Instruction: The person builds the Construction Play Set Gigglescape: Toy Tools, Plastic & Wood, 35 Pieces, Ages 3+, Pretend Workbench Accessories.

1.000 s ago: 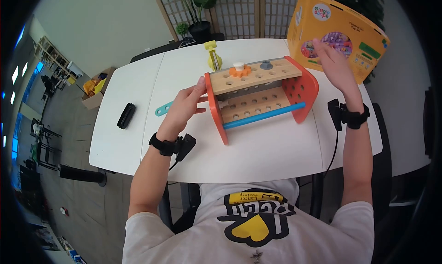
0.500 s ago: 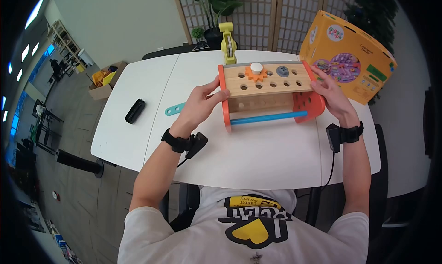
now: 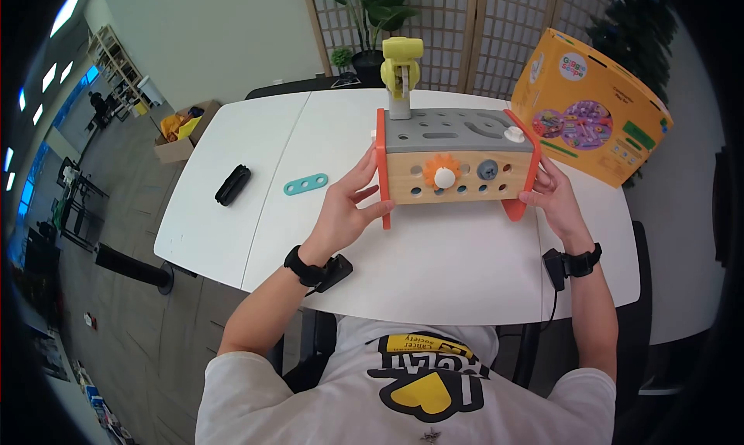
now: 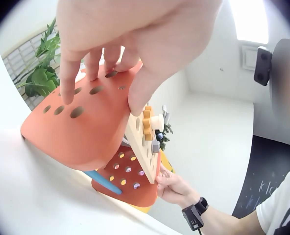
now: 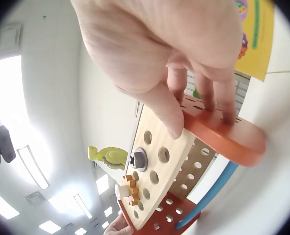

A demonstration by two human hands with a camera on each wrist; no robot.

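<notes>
A toy workbench [image 3: 407,188] with red side panels, a perforated wooden front and a grey slotted top faces me on the table. My left hand [image 3: 346,211] holds its left side panel [image 4: 81,139], thumb at the front edge and fingers spread over the outside. At the other end my right hand [image 3: 559,202] grips the right side panel [image 5: 223,134], its thumb against the front edge. On the wooden front sit an orange gear [image 3: 435,167] with a white knob [image 3: 445,178] and a grey bolt [image 3: 487,170]. A blue rod [image 4: 102,181] joins the panels lower down.
A yellow-green toy piece [image 3: 402,53] rises at the bench's back left corner. Left of the bench lie a teal strip [image 3: 306,184] with holes and a black case [image 3: 232,185]. A yellow box [image 3: 589,104] stands at the back right of the white table [image 3: 434,274].
My right hand has come down from near the yellow box onto the right panel. The workbench has been tipped back, bringing its grey top up and its wooden front towards me.
</notes>
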